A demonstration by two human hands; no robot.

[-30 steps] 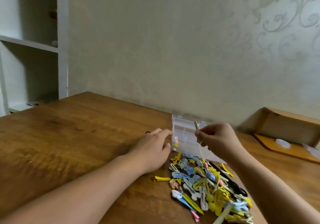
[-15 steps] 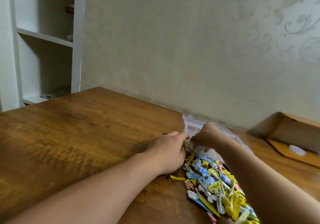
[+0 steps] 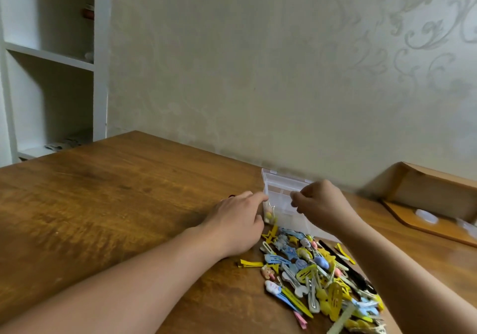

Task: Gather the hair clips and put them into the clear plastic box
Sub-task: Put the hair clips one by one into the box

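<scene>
The clear plastic box [image 3: 280,199] stands open between the two hands: the left hand [image 3: 236,224] lies relaxed, fingers [image 3: 254,197] straight against its left wall, while the right hand [image 3: 321,208] hovers over it, fingers curled, holding nothing visible. Just below the fingers, glossy yellow, blue and pink hair clips [image 3: 316,271] heap on the grained wooden bench [image 3: 103,209].

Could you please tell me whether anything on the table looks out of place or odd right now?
Nothing looks damaged. One flat yellow hair clip lies alone on the brown wooden table, left of the colourful heap of hair clips, beside the left hand. The clear plastic box holds few clips so far.
</scene>
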